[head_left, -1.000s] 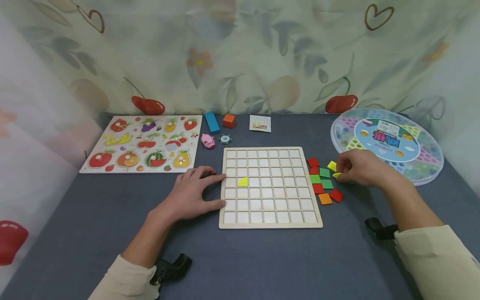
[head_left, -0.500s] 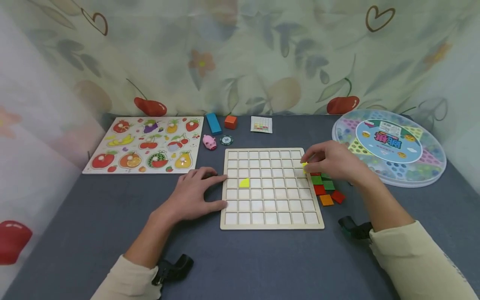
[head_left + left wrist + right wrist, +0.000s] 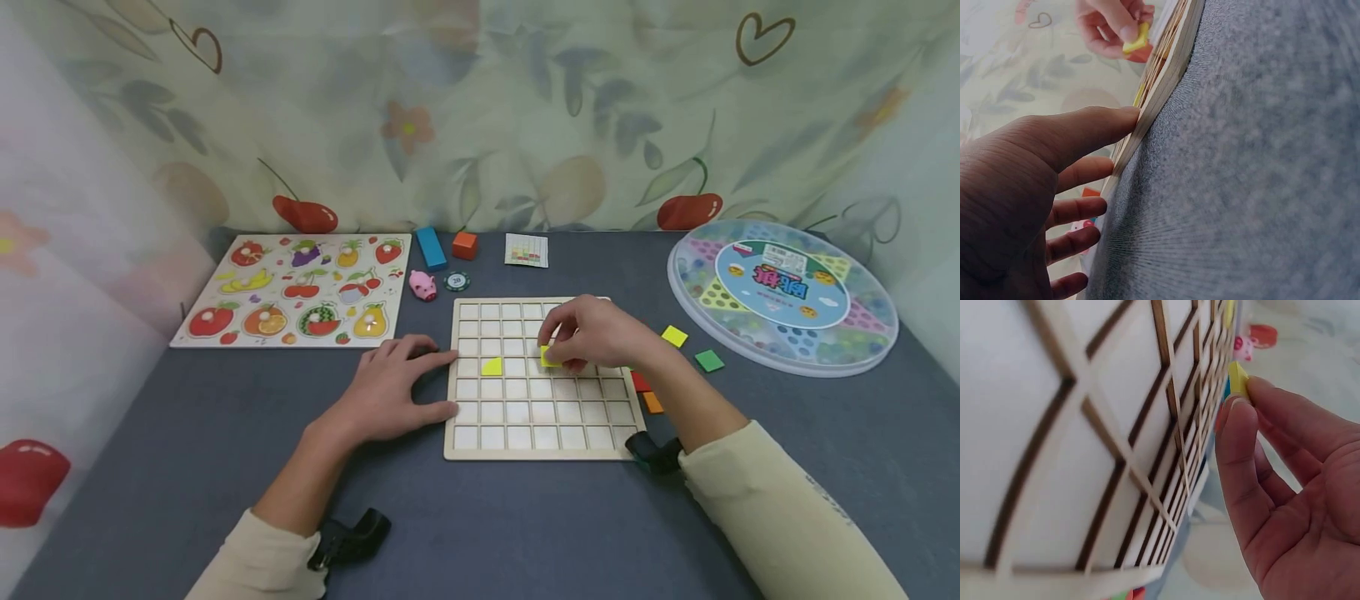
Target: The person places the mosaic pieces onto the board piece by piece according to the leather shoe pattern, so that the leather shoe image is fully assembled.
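A wooden grid board lies on the grey table. One yellow tile sits in a cell on its left side. My right hand hovers over the board's middle and pinches a second yellow tile between thumb and fingers. My left hand lies flat on the table, its fingers touching the board's left edge. Loose tiles lie to the right of the board: a yellow one, a green one, a red one and an orange one, partly hidden by my right arm.
A fruit puzzle board lies at the back left. Behind the grid stand a blue block, an orange cube, a pink pig, a round chip and a small card. A round marble game box sits at the right.
My right hand has picked a yellow tile from the pile at the right and carried it left over the board. Loose tiles are uncovered or scattered. The left hand has stayed in place.
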### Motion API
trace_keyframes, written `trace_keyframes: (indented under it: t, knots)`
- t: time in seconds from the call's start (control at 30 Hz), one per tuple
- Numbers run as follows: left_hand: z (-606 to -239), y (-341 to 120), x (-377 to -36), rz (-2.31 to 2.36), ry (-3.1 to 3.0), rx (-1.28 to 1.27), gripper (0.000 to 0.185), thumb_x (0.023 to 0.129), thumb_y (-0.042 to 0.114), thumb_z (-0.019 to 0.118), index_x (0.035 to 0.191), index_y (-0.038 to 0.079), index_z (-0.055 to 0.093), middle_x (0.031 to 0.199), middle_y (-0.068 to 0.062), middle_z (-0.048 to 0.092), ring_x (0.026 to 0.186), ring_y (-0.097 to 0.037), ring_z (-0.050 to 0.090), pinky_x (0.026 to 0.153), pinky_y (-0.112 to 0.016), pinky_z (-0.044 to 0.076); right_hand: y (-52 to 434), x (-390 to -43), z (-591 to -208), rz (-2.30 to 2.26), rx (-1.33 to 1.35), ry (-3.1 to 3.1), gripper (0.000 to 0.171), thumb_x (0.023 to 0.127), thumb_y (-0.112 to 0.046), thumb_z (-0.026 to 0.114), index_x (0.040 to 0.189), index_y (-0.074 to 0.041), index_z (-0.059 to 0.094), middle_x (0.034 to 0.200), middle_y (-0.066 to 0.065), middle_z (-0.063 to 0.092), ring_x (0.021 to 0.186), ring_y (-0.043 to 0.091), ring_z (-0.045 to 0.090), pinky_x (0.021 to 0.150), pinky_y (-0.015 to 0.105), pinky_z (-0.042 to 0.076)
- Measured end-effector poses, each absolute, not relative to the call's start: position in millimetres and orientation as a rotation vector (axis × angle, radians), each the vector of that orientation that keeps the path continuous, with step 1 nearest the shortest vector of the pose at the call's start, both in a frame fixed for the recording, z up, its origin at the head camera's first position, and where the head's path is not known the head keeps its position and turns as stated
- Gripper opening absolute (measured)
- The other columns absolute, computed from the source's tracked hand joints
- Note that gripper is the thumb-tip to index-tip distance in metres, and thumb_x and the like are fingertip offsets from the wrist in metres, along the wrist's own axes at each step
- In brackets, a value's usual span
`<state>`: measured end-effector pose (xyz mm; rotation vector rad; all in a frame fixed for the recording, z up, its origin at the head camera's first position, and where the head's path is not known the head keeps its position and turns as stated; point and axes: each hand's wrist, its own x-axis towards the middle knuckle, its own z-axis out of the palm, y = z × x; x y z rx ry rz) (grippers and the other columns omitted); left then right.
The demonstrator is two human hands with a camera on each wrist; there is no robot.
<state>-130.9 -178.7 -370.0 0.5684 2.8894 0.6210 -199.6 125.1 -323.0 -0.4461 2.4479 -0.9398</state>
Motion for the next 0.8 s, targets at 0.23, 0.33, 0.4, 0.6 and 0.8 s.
trace_keyframes:
  t: [0.23, 0.33, 0.4, 0.6, 0.8]
  knots:
    - [-370, -179, -131, 0.622, 2.888, 0.567, 0.071, 0.089, 0.055, 0.074, 0.153, 0.03, 0.053, 0.151, -0.009, 0.046, 0.138, -0.036, 0.038, 0.111, -0.063, 0.029, 113, -204, -330, -0.933, -0.474, 2.421, 0.007, 0.091, -0.003, 0.07, 0.095, -0.005, 0.075, 0.076, 0.007, 0.069, 0.062, 0.017, 0.064, 0.066, 0.032, 0.054]
    - [-371, -179, -131, 0.62, 2.889, 0.57, 0.071, 0.089, 0.055, 0.074, 0.153, 0.03, 0.053, 0.151, -0.009, 0.046, 0.138, -0.036, 0.038, 0.111, -0.063, 0.029, 110, -204, -331, -0.902, -0.488, 2.434, 0.008, 0.092, -0.003, 0.07, 0.095, -0.005, 0.077, 0.076, 0.007, 0.07, 0.062, 0.017, 0.064, 0.066, 0.031, 0.054]
    - [-371, -179, -131, 0.62, 2.89, 0.57, 0.071, 0.089, 0.055, 0.074, 0.153, 0.03, 0.053, 0.151, -0.009, 0.046, 0.138, -0.036, 0.038, 0.111, -0.063, 0.029, 107, -204, -330, -0.872, -0.489, 2.447, 0.008, 0.092, -0.003, 0.071, 0.095, -0.006, 0.078, 0.078, 0.007, 0.071, 0.063, 0.016, 0.064, 0.066, 0.031, 0.054]
    - [-370, -178, -131, 0.622, 2.889, 0.568, 0.071, 0.089, 0.054, 0.074, 0.153, 0.03, 0.053, 0.151, -0.009, 0.046, 0.138, -0.036, 0.039, 0.11, -0.063, 0.029, 101, -202, -329, -0.766, -0.52, 2.517, 0.009, 0.091, -0.005, 0.072, 0.093, -0.008, 0.08, 0.082, 0.005, 0.072, 0.065, 0.016, 0.063, 0.067, 0.029, 0.053]
    - [-369, -178, -131, 0.621, 2.887, 0.566, 0.071, 0.089, 0.054, 0.074, 0.153, 0.03, 0.053, 0.151, -0.009, 0.046, 0.138, -0.036, 0.038, 0.111, -0.063, 0.029, 98, -199, -329, -0.668, -0.589, 2.621, 0.014, 0.088, -0.003, 0.071, 0.091, -0.012, 0.082, 0.081, 0.001, 0.073, 0.075, 0.016, 0.061, 0.068, 0.029, 0.05]
